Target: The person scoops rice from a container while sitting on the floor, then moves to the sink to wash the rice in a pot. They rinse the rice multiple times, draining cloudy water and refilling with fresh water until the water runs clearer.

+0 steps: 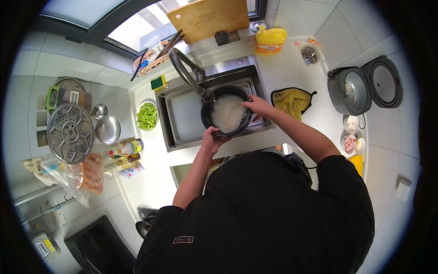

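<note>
A dark rice cooker inner pot with white rice in it is held over the sink. My left hand grips its near left rim, thumb on top and fingers beneath. On the right side, my right hand has hold of the rim. The spout of the grey gooseneck faucet ends above the pot's left part, just over the rice. Whether water is running is hard to tell. Whitish water shows in the left part of the sink.
Right of the sink lies a yellow-green cloth. Beyond it stands a rice cooker with its lid up. A bowl of cut green vegetables and a sponge sit to the left. A yellow jug and a wooden cutting board stand behind.
</note>
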A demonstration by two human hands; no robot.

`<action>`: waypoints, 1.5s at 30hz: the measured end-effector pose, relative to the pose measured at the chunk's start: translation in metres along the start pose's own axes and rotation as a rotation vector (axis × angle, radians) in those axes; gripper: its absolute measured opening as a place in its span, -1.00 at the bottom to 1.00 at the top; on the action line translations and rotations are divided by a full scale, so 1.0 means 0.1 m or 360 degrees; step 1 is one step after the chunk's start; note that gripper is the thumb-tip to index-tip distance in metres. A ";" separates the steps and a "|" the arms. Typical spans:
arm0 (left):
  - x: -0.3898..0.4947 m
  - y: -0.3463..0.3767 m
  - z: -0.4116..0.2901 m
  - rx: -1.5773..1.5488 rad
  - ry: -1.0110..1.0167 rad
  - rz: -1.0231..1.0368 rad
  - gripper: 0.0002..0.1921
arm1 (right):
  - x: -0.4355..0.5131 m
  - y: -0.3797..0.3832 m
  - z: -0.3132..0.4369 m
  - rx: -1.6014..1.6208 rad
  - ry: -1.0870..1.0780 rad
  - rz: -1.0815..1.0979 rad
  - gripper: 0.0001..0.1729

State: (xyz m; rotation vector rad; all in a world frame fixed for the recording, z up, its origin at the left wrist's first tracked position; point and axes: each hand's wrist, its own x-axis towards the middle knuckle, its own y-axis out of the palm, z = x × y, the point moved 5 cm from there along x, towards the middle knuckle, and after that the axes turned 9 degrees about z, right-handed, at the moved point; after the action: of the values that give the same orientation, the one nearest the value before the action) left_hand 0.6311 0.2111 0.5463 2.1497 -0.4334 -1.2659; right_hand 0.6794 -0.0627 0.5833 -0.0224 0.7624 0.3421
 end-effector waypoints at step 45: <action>-0.75 -0.76 -0.16 -0.0114 0.0513 -0.0268 -0.23 | -0.19 -0.14 -0.05 0.0246 -0.0149 -0.0433 0.15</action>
State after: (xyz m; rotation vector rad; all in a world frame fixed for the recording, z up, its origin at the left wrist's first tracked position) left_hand 0.6062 0.3155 0.5540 2.3125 -0.0727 -0.9771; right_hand 0.6677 -0.0824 0.5905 0.0353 0.6810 0.0247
